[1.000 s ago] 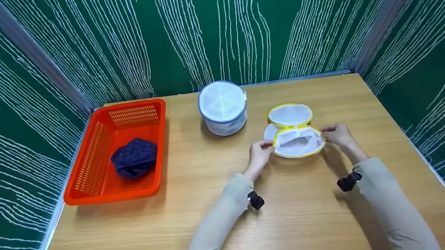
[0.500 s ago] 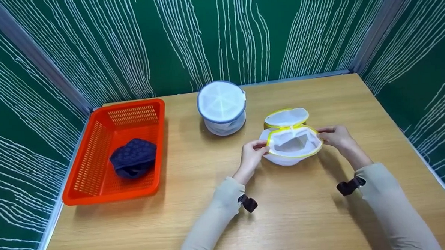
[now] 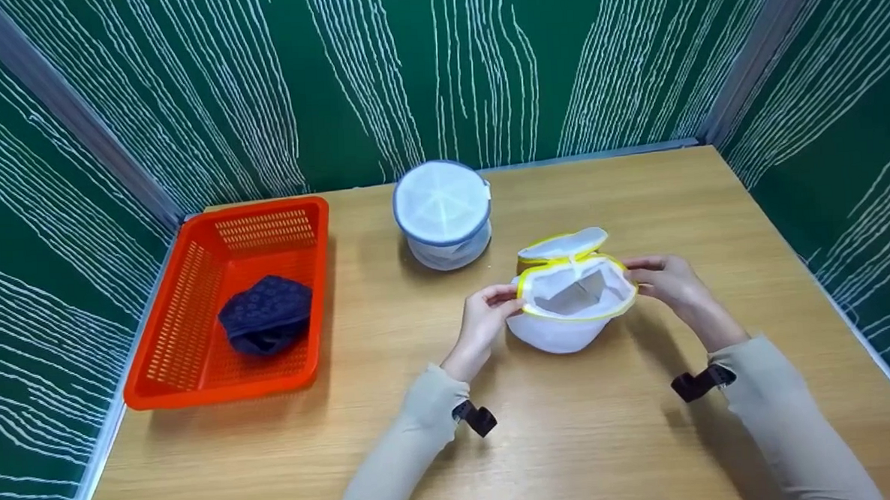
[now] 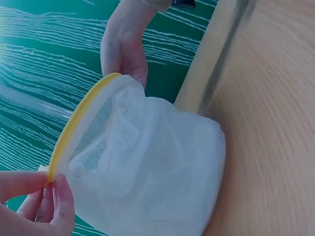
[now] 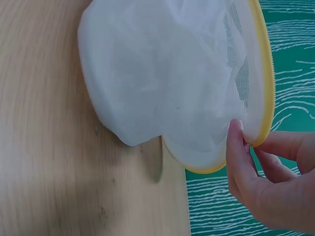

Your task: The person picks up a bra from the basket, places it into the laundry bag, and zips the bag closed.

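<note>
White mesh bag (image 3: 560,331) sits between the two hands; left hand (image 3: 480,322) and right hand (image 3: 674,289) each pinch its yellow rim (image 5: 268,73) at opposite sides, presumably holding the mouth wide, its lid (image 3: 569,243) folded back beyond them.

Camera placement, three views.
The head camera looked forward and down from above, farthest off, the white bag (image 3: 561,333) right of centre. Scene turned sideways in both close views: the left wrist camera (image 3: 479,420) took the table (image 4: 270,123) at right, the left hand (image 4: 47,209) at lower left; the right wrist camera (image 3: 691,385) took the table at left, the right hand (image 5: 273,191) at lower right. All three shared the bag and its yellow rim (image 4: 78,119).
</note>
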`<state>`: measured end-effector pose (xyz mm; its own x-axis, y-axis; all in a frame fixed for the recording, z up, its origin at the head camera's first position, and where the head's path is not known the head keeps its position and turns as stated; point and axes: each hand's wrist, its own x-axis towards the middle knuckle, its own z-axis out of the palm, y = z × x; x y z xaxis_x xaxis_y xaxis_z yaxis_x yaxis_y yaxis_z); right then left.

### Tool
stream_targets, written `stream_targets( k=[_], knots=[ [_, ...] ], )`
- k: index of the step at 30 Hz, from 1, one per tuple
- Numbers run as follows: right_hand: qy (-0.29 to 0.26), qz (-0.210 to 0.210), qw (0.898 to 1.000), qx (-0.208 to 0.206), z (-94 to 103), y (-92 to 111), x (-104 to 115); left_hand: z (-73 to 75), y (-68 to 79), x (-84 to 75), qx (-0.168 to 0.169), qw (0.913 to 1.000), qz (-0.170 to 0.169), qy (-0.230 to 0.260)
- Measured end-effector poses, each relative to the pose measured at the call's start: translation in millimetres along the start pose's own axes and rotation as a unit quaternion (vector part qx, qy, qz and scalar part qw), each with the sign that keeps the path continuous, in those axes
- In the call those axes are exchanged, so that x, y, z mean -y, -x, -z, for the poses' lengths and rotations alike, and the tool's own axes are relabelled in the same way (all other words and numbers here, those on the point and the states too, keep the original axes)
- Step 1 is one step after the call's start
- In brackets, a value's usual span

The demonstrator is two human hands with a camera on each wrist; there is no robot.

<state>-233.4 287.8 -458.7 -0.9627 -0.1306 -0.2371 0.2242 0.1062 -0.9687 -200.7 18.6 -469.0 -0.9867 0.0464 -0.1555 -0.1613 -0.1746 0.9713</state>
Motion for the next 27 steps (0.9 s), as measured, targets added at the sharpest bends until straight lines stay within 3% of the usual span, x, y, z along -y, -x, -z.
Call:
stream_targets(
  k=[7,14,20,27],
  knots=[
    [-0.045,0.004,0.999,0.015,-11.6,7,3,13.0,10.2,-4.4,0.011,0.9995,0.003,0.031],
    [-0.029,0.003,0.999,0.023,-26.4,14,6,29.7,20.5,-7.4,0.011,0.9978,0.016,0.063],
    [-0.052,-0.001,0.998,0.033,-41.9,18,7,44.5,29.0,-11.6,0.005,0.9968,0.017,0.078],
    [-0.038,-0.009,0.998,0.039,-59.3,23,9,62.2,39.0,-14.8,-0.002,0.9955,0.010,0.094]
  ],
)
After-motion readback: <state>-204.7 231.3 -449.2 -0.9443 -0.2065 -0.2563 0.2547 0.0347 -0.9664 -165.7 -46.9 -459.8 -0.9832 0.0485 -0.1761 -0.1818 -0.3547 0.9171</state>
